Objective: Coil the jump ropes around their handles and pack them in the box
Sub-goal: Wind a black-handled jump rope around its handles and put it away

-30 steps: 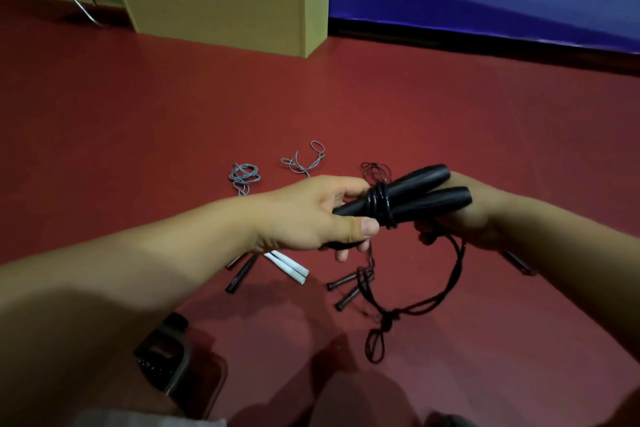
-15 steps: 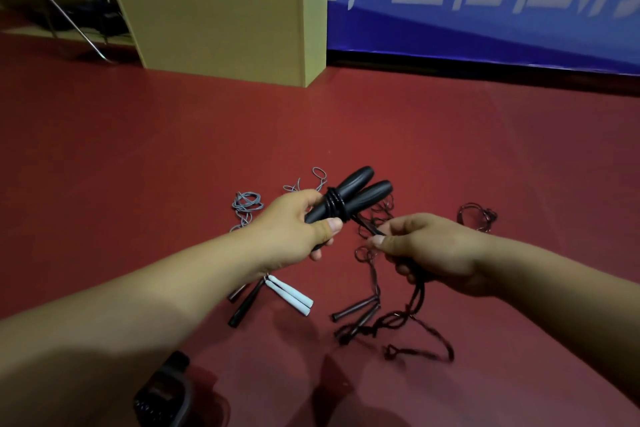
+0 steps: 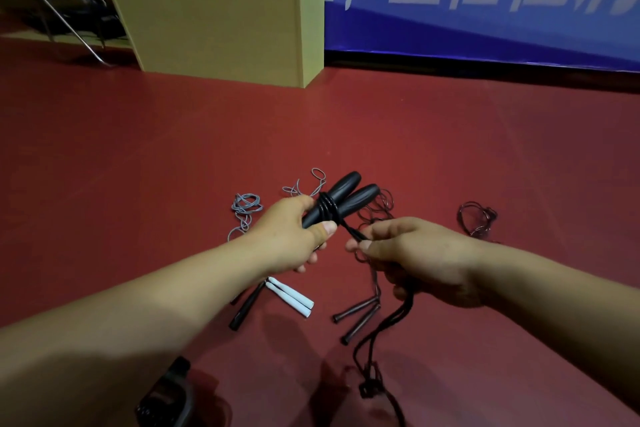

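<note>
My left hand (image 3: 287,236) grips a pair of black jump-rope handles (image 3: 346,196) side by side, pointing up and away. Several turns of black rope (image 3: 327,209) wrap their middle. My right hand (image 3: 419,256) pinches the taut black rope just right of the handles; the slack end (image 3: 370,374) hangs down from that hand to the red floor. A tall cardboard box (image 3: 214,10) stands at the back left.
On the floor lie white handles (image 3: 291,296), dark handles (image 3: 356,317) and a single dark handle (image 3: 247,307), with grey rope tangles (image 3: 246,208) and dark rope tangles (image 3: 478,218). A dark device (image 3: 166,399) sits near my left forearm. A blue banner (image 3: 485,0) lines the wall.
My right hand came out from under the handles to their right and now pinches the rope taut. The handles tilted more upright, and the slack has dropped lower.
</note>
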